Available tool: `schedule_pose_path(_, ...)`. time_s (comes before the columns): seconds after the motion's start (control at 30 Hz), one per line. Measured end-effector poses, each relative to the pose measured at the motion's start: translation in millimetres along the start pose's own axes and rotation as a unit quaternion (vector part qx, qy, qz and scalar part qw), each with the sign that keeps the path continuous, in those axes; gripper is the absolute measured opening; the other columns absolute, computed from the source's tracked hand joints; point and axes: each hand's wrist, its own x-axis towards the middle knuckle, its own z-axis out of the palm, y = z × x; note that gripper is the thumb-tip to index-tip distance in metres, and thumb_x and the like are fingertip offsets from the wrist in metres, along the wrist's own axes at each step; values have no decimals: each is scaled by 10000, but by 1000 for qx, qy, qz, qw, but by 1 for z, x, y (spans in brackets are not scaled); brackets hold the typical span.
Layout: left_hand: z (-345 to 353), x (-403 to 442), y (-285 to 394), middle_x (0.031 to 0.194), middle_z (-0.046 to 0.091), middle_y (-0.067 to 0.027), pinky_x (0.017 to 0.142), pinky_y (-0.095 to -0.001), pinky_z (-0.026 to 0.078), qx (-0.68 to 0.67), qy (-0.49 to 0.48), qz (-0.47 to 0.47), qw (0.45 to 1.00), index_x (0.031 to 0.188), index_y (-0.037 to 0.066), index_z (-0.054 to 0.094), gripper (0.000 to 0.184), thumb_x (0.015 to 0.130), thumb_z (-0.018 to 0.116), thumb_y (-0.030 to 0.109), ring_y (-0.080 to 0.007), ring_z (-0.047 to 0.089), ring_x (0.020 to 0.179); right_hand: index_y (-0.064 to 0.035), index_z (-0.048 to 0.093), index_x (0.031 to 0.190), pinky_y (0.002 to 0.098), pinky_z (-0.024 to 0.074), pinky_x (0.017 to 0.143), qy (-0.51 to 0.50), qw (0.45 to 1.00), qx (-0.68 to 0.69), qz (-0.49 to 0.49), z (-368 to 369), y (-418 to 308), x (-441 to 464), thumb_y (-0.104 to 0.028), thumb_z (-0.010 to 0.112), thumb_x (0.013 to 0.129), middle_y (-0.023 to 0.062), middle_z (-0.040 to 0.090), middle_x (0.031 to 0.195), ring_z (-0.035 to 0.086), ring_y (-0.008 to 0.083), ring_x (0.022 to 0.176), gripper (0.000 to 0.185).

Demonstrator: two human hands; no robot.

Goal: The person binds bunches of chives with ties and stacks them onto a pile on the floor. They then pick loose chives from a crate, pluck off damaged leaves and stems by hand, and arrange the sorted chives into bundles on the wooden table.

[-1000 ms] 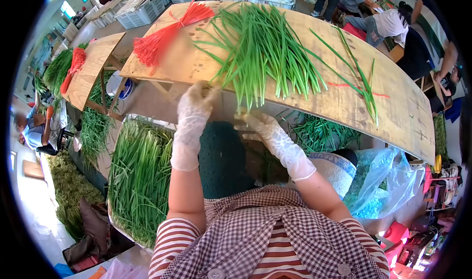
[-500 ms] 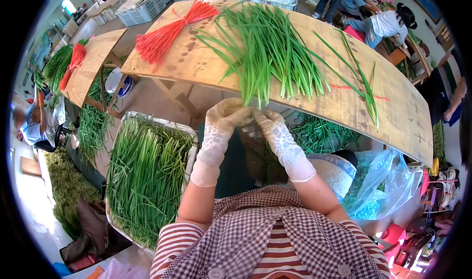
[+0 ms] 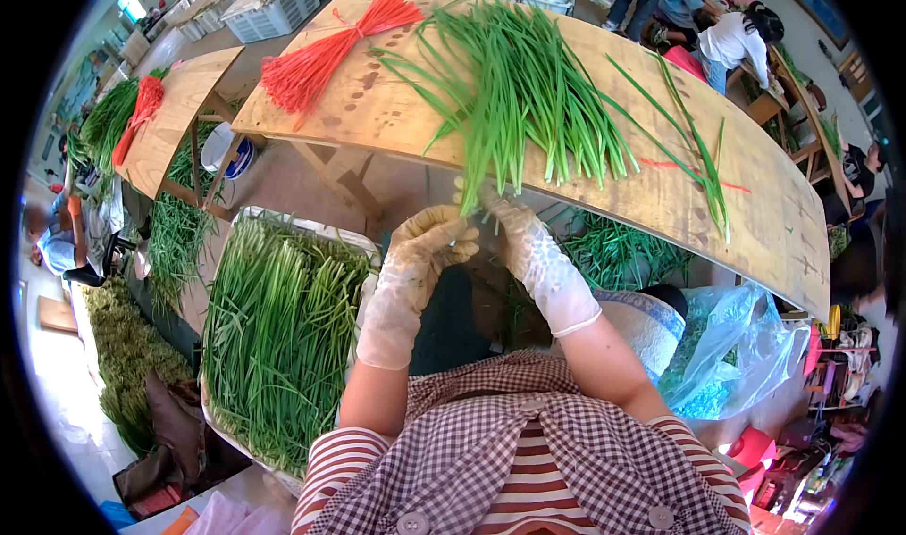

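Observation:
A loose pile of garlic chives lies on the wooden table, its pale cut ends towards me. At the near edge, several stems hang over between my gloved hands. My left hand is closed, thumb and fingers pinching at the low ends of these stems. Just right of it and slightly higher, my right hand is closed round the same stems, its fingertips partly hidden by the leaves. Both hands wear whitish, stained gloves. A few separate chives lie further right across a red tie.
A bundle of red ties lies at the table's far left. Left of me stands a white crate full of chives. A clear plastic bag and a pale cushioned seat are at right. Other people work behind.
My hands, fingertips together before, have parted slightly. The left has dropped and turned with curled fingers; the right has moved up against the stems. The view has shifted slightly.

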Motion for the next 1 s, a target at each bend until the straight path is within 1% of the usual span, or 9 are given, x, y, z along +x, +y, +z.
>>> schedule_pose_path(0.1, 0, -2, 0, 837, 678, -124, 628, -262, 551, -93, -72, -64, 991, 1021, -15, 635, 149, 891, 599, 48, -174, 657, 699, -30, 566, 1144, 310, 534, 762, -115, 987, 98, 60, 0, 2, 10, -228, 629, 919, 84, 638, 1044, 627, 172, 887, 306)
schedule_pose_path(0.2, -1, -6, 5, 800, 677, -99, 627, -239, 541, -54, -78, -48, 994, 968, -12, 648, 115, 872, 617, 42, -150, 645, 683, -28, 574, 1148, 291, 529, 729, -28, 995, 85, 33, -1, 14, 11, -210, 636, 914, 99, 633, 1064, 624, 161, 835, 303)
schedule_pose_path(0.33, 13, -6, 16, 769, 681, -51, 609, -218, 518, 103, 94, 44, 989, 931, 8, 666, 113, 828, 678, 53, -111, 642, 670, -27, 638, 1067, 234, 506, 654, 53, 998, -41, 1, 14, 1, -16, -214, 658, 899, 63, 654, 937, 608, 126, 718, 252)
schedule_pose_path(0.47, 14, -5, 10, 788, 695, -45, 631, -211, 469, 143, 85, 40, 985, 855, 14, 679, 111, 777, 739, 65, -86, 619, 676, -31, 673, 1034, 215, 479, 596, 46, 990, -131, -20, 19, -2, -21, -238, 680, 884, 11, 643, 824, 585, 98, 647, 256)
schedule_pose_path(0.6, 29, -23, 2, 769, 682, -60, 666, -242, 481, 194, 156, 173, 953, 798, 4, 679, 94, 740, 747, 35, -124, 615, 707, -37, 695, 988, 227, 432, 552, 39, 985, -154, -63, 22, -1, -19, -265, 665, 898, -14, 611, 762, 520, 83, 592, 247)
schedule_pose_path(0.7, 6, -46, -22, 774, 687, -68, 712, -259, 495, 284, -9, 158, 946, 791, 14, 687, 100, 721, 753, 44, -150, 627, 732, -41, 680, 993, 235, 445, 557, 42, 976, -189, -95, 14, -2, -15, -274, 634, 920, 0, 621, 773, 529, 90, 593, 248)
schedule_pose_path(0.8, -22, -65, -35, 873, 691, -107, 739, -300, 524, 599, -325, -36, 731, 871, 11, 681, 99, 789, 707, 60, -177, 650, 779, -41, 638, 1030, 250, 488, 576, 49, 978, -178, -95, 13, -14, -20, -279, 601, 942, 34, 649, 830, 569, 107, 623, 257)
schedule_pose_path(0.9, -22, -47, -9, 871, 679, -121, 756, -316, 519, 559, 6, 211, 802, 932, 22, 679, 169, 779, 719, 82, -197, 657, 783, -22, 577, 1076, 263, 522, 557, 25, 974, -211, -77, 11, -26, -29, -270, 559, 961, 80, 660, 872, 612, 140, 637, 274)
schedule_pose_path(1.0, 25, -4, 57, 860, 666, -126, 784, -343, 512, 619, 209, 381, 654, 961, 32, 680, 240, 785, 725, 188, -247, 654, 813, 9, 582, 1037, 259, 497, 489, 66, 952, -267, -135, 21, -38, -34, -258, 530, 967, 94, 634, 771, 603, 149, 551, 281)
